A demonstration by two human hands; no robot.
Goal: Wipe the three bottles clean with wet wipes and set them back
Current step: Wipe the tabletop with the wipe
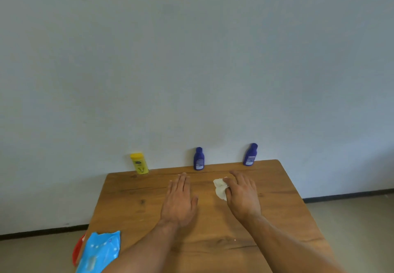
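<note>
Three bottles stand upright along the far edge of the wooden table (277, 219), against the wall: a yellow bottle (139, 163) at the left, a blue bottle (198, 159) in the middle and a second blue bottle (250, 155) at the right. My left hand (180, 200) lies flat on the table with straight fingers and holds nothing. My right hand (242, 194) rests on the table to its right, the thumb and fingers pinching a crumpled white wet wipe (220, 188). Both hands are short of the bottles and touch none of them.
A light blue pack of wet wipes (99, 252) lies at the table's near left corner, with something red (77, 249) partly hidden beside it. The wall rises right behind the bottles. Floor shows on both sides of the table.
</note>
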